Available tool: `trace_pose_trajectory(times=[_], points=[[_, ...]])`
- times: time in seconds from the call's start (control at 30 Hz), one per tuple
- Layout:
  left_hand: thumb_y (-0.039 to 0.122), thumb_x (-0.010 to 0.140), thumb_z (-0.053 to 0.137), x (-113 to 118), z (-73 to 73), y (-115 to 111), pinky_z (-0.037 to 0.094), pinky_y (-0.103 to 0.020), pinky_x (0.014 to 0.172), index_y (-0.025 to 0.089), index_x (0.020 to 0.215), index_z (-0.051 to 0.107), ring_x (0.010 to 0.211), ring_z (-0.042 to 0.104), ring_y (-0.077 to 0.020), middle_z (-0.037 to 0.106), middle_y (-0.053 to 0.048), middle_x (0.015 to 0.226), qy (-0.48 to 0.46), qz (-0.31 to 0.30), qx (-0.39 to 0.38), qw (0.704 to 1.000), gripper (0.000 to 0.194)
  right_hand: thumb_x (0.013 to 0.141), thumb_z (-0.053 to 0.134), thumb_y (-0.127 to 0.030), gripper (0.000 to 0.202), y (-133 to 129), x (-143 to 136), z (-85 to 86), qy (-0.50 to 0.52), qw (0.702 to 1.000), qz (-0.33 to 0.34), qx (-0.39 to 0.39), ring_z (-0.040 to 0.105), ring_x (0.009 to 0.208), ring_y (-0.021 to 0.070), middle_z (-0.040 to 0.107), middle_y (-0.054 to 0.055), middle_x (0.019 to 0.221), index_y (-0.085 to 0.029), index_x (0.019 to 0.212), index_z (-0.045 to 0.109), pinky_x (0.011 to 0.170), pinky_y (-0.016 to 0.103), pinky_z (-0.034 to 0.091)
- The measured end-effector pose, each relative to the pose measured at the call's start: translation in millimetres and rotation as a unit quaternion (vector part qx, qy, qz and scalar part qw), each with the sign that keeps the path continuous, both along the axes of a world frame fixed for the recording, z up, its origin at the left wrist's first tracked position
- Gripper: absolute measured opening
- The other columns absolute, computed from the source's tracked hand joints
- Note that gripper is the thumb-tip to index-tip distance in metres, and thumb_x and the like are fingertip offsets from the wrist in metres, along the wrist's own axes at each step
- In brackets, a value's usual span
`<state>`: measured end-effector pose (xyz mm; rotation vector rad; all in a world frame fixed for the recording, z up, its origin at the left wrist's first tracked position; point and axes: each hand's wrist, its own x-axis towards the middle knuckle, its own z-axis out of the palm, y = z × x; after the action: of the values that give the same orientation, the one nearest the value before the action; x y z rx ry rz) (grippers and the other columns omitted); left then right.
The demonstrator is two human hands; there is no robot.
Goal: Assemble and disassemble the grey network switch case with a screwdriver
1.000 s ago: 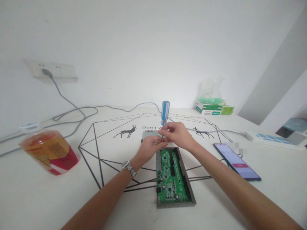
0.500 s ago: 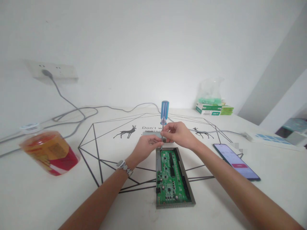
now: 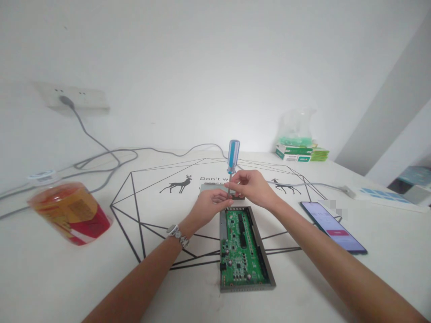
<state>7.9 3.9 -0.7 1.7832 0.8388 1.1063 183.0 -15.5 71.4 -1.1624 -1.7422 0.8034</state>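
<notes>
A screwdriver (image 3: 233, 154) with a blue and clear handle stands nearly upright over the far end of an open metal case. Inside the case (image 3: 264, 260) lies a green circuit board (image 3: 240, 269). My right hand (image 3: 252, 186) pinches the screwdriver's shaft just under the handle. Lower down, the thumb and fingers of my left hand (image 3: 210, 204) are closed at the shaft near its tip. Whether a small screw sits between them is hidden. Partly behind my hands, a grey flat metal piece (image 3: 207, 187) rests on the table.
To the left stands a red and yellow tub (image 3: 77, 213). A phone (image 3: 333, 229) lies at the right, near a power strip (image 3: 380, 195). Grey cables (image 3: 101, 166) run along the back. Small boxes (image 3: 292, 152) with a plastic bag (image 3: 296, 128) are against the wall.
The screwdriver handle has turned about its axis and leans slightly more to the right. My left fingers have shifted slightly right along with the shaft. The case has stayed in place.
</notes>
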Motion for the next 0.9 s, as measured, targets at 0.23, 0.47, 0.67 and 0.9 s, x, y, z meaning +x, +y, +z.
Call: trace_pose_trajectory(times=[0.23, 0.47, 0.67, 0.9], points=[[0.035, 0.076, 0.077, -8, 4.8, 2, 0.061, -0.031, 0.074, 0.015, 0.084, 0.075, 0.076, 0.073, -0.0194, 0.079, -0.006, 0.083, 0.049, 0.024, 0.026, 0.998, 0.021, 0.076, 0.076, -0.033, 0.018, 2, 6, 1.2, 0.013, 0.999, 0.048, -0.011, 0.063, 0.052, 0.014, 0.066, -0.001, 0.06, -0.016, 0.078, 0.069, 0.052, 0.025, 0.049], [0.032, 0.077, 0.073, -8, 6.6, 1, 0.06, -0.031, 0.074, 0.016, 0.08, 0.071, 0.074, 0.072, -0.0187, 0.077, -0.005, 0.079, 0.057, 0.028, 0.054, 0.997, 0.017, 0.078, 0.072, -0.024, 0.011, 0, 4, -1.8, -0.059, 0.997, 0.042, 0.024, 0.061, 0.055, 0.0137, 0.068, 0.0, 0.061, -0.016, 0.071, 0.07, 0.057, 0.026, 0.048], [0.03, 0.078, 0.071, -14, 13.8, 0, 0.058, -0.031, 0.079, 0.016, 0.088, 0.073, 0.081, 0.072, -0.0192, 0.078, -0.005, 0.086, 0.135, 0.015, 0.063, 0.989, 0.017, 0.083, 0.068, -0.023, 0.011, 1, 5, -5.5, -0.102, 0.991, 0.034, 0.073, 0.063, 0.057, 0.0144, 0.069, 0.0, 0.062, -0.017, 0.073, 0.07, 0.059, 0.026, 0.048], [0.03, 0.08, 0.067, -27, 16.2, 3, 0.054, -0.033, 0.08, 0.018, 0.093, 0.074, 0.089, 0.068, -0.0213, 0.076, -0.006, 0.092, 0.25, 0.039, 0.128, 0.959, 0.019, 0.084, 0.066, -0.024, 0.009, -2, 5, -8.3, -0.074, 0.995, 0.023, 0.065, 0.065, 0.053, 0.0138, 0.069, 0.0, 0.071, -0.018, 0.079, 0.067, 0.055, 0.026, 0.048]])
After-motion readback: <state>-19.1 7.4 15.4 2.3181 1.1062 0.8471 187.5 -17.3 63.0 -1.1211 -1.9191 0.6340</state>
